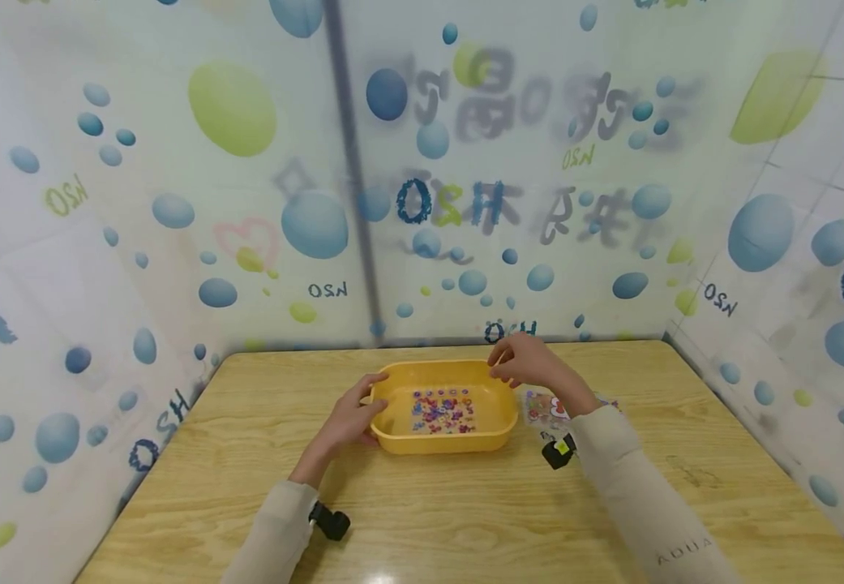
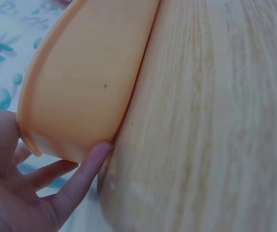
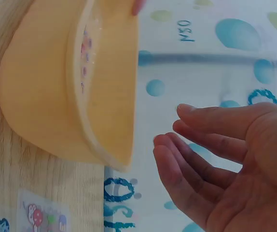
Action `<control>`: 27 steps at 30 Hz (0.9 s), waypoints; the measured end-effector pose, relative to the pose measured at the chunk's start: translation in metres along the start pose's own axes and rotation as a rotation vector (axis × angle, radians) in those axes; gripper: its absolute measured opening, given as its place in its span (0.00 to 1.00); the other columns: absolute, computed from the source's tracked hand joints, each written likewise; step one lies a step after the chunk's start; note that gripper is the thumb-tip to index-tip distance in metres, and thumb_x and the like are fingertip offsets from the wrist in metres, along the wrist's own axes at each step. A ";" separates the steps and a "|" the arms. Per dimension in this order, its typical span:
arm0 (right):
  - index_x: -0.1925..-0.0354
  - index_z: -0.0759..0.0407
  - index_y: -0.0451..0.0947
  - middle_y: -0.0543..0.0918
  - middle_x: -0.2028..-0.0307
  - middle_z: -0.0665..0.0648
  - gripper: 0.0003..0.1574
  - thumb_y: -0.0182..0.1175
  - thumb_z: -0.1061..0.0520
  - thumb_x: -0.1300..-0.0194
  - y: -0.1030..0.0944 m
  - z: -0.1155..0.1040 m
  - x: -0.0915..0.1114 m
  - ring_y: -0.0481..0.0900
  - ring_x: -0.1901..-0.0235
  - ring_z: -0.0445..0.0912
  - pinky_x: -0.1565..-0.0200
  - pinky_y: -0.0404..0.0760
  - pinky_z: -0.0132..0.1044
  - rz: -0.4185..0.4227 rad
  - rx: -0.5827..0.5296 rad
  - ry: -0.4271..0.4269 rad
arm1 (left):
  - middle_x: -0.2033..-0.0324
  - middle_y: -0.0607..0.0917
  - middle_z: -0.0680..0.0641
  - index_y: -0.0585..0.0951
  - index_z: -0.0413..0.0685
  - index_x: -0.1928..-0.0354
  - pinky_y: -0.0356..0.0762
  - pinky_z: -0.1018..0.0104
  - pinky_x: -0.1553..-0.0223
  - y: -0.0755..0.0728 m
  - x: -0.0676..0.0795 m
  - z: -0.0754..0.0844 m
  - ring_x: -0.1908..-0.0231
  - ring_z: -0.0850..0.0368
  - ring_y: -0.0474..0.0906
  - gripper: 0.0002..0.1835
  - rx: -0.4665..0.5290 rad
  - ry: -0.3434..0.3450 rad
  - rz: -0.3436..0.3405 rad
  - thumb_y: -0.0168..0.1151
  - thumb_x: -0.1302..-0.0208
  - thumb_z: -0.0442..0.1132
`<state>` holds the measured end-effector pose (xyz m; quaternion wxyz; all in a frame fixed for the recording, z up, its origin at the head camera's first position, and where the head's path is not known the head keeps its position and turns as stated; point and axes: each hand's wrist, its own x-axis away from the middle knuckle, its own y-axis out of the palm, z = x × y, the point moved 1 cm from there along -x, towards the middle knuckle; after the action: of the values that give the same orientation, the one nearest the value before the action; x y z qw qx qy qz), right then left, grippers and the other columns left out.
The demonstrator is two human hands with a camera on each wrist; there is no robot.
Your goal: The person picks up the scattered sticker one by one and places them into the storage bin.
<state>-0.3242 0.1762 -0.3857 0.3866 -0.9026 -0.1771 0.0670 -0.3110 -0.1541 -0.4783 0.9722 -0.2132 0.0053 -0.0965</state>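
Note:
A yellow plastic basin [image 1: 432,444] stands on the wooden table. Inside it lies a spread of small colourful bead-like pieces [image 1: 443,415], with several purple ones lined up in a row [image 1: 441,392] behind the rest. My left hand [image 1: 352,415] holds the basin's left end, thumb over the rim and fingers against the outside wall; the left wrist view shows fingertips low on that wall. Over the basin's back right corner hovers my right hand [image 1: 527,361]. Its fingers [image 3: 167,159] are loosely bent and apart from the thumb, and nothing shows between them.
A clear packet with cartoon prints [image 1: 541,408] lies right of the basin, partly behind the right forearm. Printed cloth [image 1: 436,276] with bubbles and lettering hangs behind the table's back edge and along both sides.

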 end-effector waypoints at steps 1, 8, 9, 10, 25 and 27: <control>0.55 0.61 0.81 0.85 0.62 0.62 0.14 0.62 0.55 0.36 -0.002 0.003 0.004 0.84 0.66 0.57 0.67 0.87 0.41 0.013 -0.009 0.001 | 0.31 0.63 0.38 0.67 0.66 0.32 0.84 0.55 0.79 0.000 0.000 0.000 0.48 0.41 0.77 0.26 0.003 0.001 0.000 0.55 0.30 0.42; 0.55 0.61 0.81 0.85 0.62 0.61 0.15 0.62 0.53 0.35 -0.008 0.030 0.026 0.82 0.72 0.50 0.69 0.86 0.39 0.107 0.002 0.024 | 0.32 0.65 0.37 0.67 0.65 0.32 0.85 0.55 0.79 0.001 0.000 -0.001 0.52 0.43 0.79 0.26 -0.007 0.004 -0.005 0.55 0.31 0.42; 0.54 0.61 0.80 0.85 0.62 0.61 0.15 0.61 0.53 0.35 -0.009 0.034 0.029 0.82 0.73 0.48 0.69 0.86 0.40 0.113 -0.007 0.028 | 0.32 0.65 0.37 0.67 0.65 0.32 0.85 0.55 0.79 0.001 -0.001 -0.001 0.52 0.44 0.79 0.26 -0.009 0.004 -0.002 0.55 0.30 0.42; 0.53 0.61 0.80 0.85 0.61 0.62 0.16 0.61 0.53 0.35 -0.010 0.038 0.032 0.81 0.73 0.47 0.68 0.86 0.40 0.120 -0.017 0.033 | 0.32 0.65 0.37 0.67 0.65 0.32 0.85 0.55 0.79 0.002 -0.001 -0.001 0.53 0.44 0.79 0.26 -0.010 0.005 -0.001 0.55 0.30 0.42; 0.53 0.62 0.79 0.83 0.62 0.61 0.13 0.60 0.56 0.34 -0.021 0.087 0.061 0.82 0.69 0.56 0.68 0.85 0.47 0.276 0.023 0.023 | 0.31 0.63 0.37 0.66 0.66 0.32 0.84 0.54 0.79 0.001 0.001 0.001 0.54 0.44 0.80 0.26 0.005 0.004 0.008 0.55 0.30 0.42; 0.54 0.62 0.79 0.83 0.62 0.62 0.13 0.60 0.57 0.34 -0.022 0.093 0.064 0.81 0.69 0.55 0.70 0.85 0.45 0.288 0.029 0.025 | 0.31 0.63 0.37 0.66 0.66 0.32 0.85 0.54 0.79 0.001 0.000 0.001 0.54 0.44 0.80 0.26 0.004 -0.002 0.007 0.55 0.30 0.42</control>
<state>-0.2944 0.2764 -0.4334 0.3882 -0.9137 -0.0397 0.1131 -0.3105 -0.1530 -0.4777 0.9730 -0.2112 0.0047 -0.0930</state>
